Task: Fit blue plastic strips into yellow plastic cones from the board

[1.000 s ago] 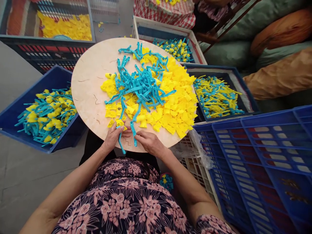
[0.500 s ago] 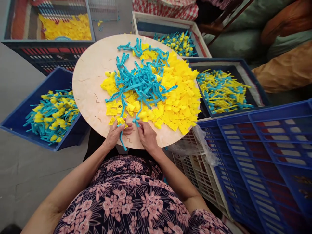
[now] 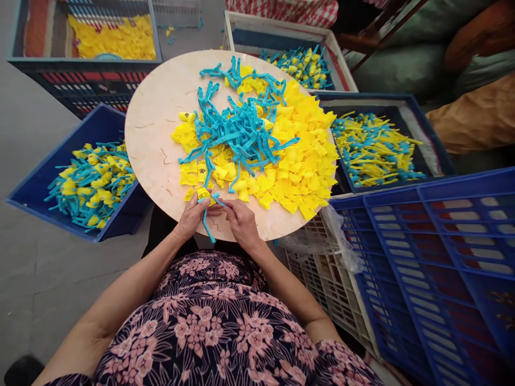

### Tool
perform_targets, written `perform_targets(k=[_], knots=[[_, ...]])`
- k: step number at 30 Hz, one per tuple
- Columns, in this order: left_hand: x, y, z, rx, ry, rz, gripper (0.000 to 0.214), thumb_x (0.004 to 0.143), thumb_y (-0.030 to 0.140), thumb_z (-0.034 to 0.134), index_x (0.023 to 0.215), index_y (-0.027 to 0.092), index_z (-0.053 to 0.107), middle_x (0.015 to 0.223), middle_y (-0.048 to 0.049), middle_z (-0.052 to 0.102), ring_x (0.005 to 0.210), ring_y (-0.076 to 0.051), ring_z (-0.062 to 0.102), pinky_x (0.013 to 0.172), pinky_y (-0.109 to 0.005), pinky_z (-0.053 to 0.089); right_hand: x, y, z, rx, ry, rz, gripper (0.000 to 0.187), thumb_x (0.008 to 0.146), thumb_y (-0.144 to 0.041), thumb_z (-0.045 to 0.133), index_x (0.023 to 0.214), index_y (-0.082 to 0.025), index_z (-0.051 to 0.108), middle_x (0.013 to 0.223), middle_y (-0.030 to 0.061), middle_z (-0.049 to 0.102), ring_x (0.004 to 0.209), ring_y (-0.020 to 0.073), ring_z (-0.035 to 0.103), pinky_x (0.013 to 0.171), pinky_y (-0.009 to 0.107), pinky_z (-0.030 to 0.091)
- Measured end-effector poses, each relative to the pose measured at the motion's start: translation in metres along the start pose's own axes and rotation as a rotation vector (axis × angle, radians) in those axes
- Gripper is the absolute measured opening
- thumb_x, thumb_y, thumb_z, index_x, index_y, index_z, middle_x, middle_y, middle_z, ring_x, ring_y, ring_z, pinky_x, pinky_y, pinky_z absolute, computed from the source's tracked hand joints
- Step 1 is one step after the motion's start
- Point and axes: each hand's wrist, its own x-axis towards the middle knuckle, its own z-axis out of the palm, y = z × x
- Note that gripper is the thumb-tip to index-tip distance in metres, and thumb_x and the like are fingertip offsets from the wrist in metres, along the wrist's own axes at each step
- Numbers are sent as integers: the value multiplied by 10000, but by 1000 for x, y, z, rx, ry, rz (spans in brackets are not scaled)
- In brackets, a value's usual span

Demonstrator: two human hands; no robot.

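Grey concrete floor point(image 3: 44, 289) runs underfoot, crowded with plastic crates: a blue lattice crate point(image 3: 430, 257) stacked over a white one point(image 3: 325, 279). Beyond them, bulging tan and green sacks point(image 3: 477, 120) sit by a dark wooden frame point(image 3: 376, 32) — and a red-checked cloth point(image 3: 281, 8) hangs at the far edge.

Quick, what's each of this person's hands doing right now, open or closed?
Left hand: closed, holding a yellow plastic piece and a teal plastic strip.
Right hand: closed, pinching a teal strip end.
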Motion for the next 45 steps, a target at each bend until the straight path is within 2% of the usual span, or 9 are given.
perform_targets(k=[3, 8, 13, 16, 21, 27, 33, 41, 45], knots=[[1, 0, 1, -22, -16, -5, 534, 724, 433, 761, 1155, 191, 558, 1011, -77, 728, 891, -255, 728, 816, -428, 598, 0, 1, 0, 4, -12, 52, 352, 1025, -352, 358, 1113, -172, 648, 953, 67, 691, 609, 115, 614, 692, 264, 536], [2, -2, 0, -8, -18, 13, 524, 741, 433, 746, 1170, 194, 561, 1007, -80, 732, 1002, -275, 705, 859, -443, 587, -1, 4, 13, -85, -29, 16, 371, 1026, -317, 341, 1116, -134, 651, 969, 110, 695, 735, 164, 655, 724, 289, 542], [2, -1, 1, -20, -25, 4, 526, 745, 425, 742, 1181, 198, 556, 1032, -77, 731, 1044, -283, 692, 910, -466, 562, 2, 6, 18, -196, -26, -1, 346, 1027, -282, 343, 1143, -155, 644, 1029, 113, 696, 896, 189, 662, 804, 293, 537], [1, -1, 1, -12, -15, 0, 518, 748, 418, 742, 1176, 196, 552, 1016, -79, 736, 1044, -276, 692, 921, -462, 552, 2, 2, 15, -303, -78, 11, 317, 1016, -244, 368, 1123, -154, 653, 999, 109, 699, 934, 199, 657, 830, 292, 524], [0, -4, 1, 42, 16, 15, 510, 763, 427, 719, 1184, 184, 565, 1007, -81, 738, 1060, -273, 684, 948, -462, 531, 4, -9, 18, -511, -226, 125, 346, 997, -189, 348, 1170, -125, 641, 986, 126, 693, 865, 215, 663, 725, 287, 520], [0, -5, 4, 67, 62, 45, 547, 735, 457, 721, 1180, 179, 567, 941, -64, 737, 986, -268, 702, 922, -455, 543, 12, -16, 19, -456, -255, 161, 366, 1005, -183, 343, 1276, -160, 588, 1130, 104, 702, 998, 197, 661, 822, 264, 507], [0, -3, 8, 41, 109, 62, 494, 710, 438, 744, 1103, 182, 588, 923, -57, 736, 951, -257, 711, 881, -427, 560, 14, -30, 14, -599, -334, 211, 371, 997, -186, 361, 1304, -167, 568, 1093, 131, 684, 895, 215, 681, 706, 269, 498], [2, -2, 9, 33, 174, 89, 428, 695, 402, 753, 1030, 174, 613, 920, -46, 729, 963, -242, 702, 878, -395, 556, 18, -32, 21, -608, -325, 205, 360, 999, -195, 357, 1298, -171, 556, 1085, 128, 684, 885, 203, 680, 698, 253, 493], [1, 1, 10, 38, 188, 80, 422, 695, 421, 753, 1007, 164, 631, 938, -46, 730, 945, -228, 703, 889, -390, 547, 18, -34, 15, -590, -308, 197, 366, 990, -203, 385, 1311, -167, 556, 1119, 129, 684, 897, 214, 683, 704, 269, 501]])
